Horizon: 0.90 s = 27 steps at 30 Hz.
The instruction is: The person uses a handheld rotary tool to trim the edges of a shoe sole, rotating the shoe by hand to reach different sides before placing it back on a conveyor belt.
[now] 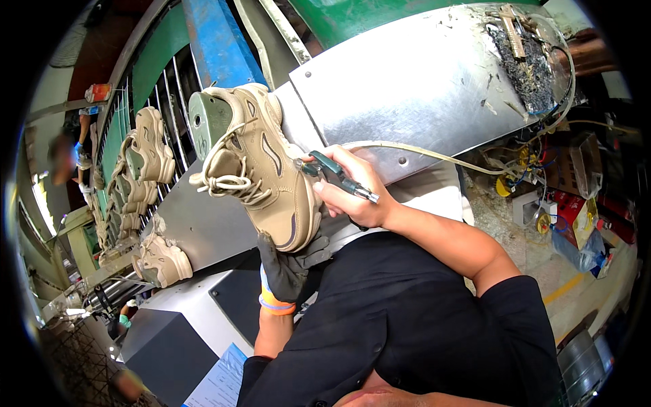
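Shoe: beige laced sneaker (261,163) mounted on a green last, held sole-outward just above the grey metal bench (420,81), between both hands.
Conveyor rack: more beige shoes (146,152) stand on a barred rack to the left, well apart from the one in hand.
Left hand: gloved in dark grey (288,264), with orange and blue wristbands; its fingers are clenched under the sole near the heel, propping the shoe.
Right hand: bare (352,193), its fingers grasping a green-handled tool (336,178) whose tip touches the side of the sole.
Hose: pale tube (434,154) runs from the tool across the bench toward the clutter at right.
Risk, slip: the tip could skid off the curved sole edge and mark the upper, since the shoe rests only on one hand.
Risk, snag: the hose may catch on the bench edge and jerk the tool.
Risk, glove: the tip works close to the propping fingers.
Paper: light blue printed sheet (220,383) at the lower edge, text too small to tell.
Packages: red and yellow boxes (576,214) and a blue bag among wires at far right.
Tag: small orange-red block (99,92) on the rack's top left.
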Available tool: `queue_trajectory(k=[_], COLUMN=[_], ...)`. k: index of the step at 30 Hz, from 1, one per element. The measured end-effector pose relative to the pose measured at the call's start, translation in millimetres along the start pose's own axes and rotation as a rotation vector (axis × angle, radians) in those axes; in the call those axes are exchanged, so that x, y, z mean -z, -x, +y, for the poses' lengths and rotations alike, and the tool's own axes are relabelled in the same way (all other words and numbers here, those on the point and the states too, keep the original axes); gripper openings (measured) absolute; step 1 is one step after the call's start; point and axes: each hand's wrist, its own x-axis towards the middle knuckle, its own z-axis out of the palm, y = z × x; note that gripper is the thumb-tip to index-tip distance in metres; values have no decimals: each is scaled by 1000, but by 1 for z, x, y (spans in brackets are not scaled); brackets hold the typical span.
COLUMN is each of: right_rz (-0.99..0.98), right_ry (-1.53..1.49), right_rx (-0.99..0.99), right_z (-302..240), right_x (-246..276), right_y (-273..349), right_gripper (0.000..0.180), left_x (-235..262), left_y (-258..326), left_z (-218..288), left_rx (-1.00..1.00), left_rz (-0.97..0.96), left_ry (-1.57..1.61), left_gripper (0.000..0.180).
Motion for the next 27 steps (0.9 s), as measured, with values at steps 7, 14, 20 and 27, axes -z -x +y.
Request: queue_trajectory(k=[7,14,20,27], right_rz=[19,37,60,163], right_ry=[127,243,333,481], right_rx=[-47,-101,-228,-50], right_z=[-20,-51,-92,-87], right_x=[15,26,34,30], right_y=[29,51,52,53], right_gripper=[35,34,37,41], left_x=[-17,-47,-76,-103], left_y=[-8,-25,-48,-73], left_z=[0,-8,-10,-9], left_rx=[103,238,272,219], left_rz=[-149,-271,-438,-453], left_ry=[-10,-37,-25,127], left_gripper=[78,92,96,88])
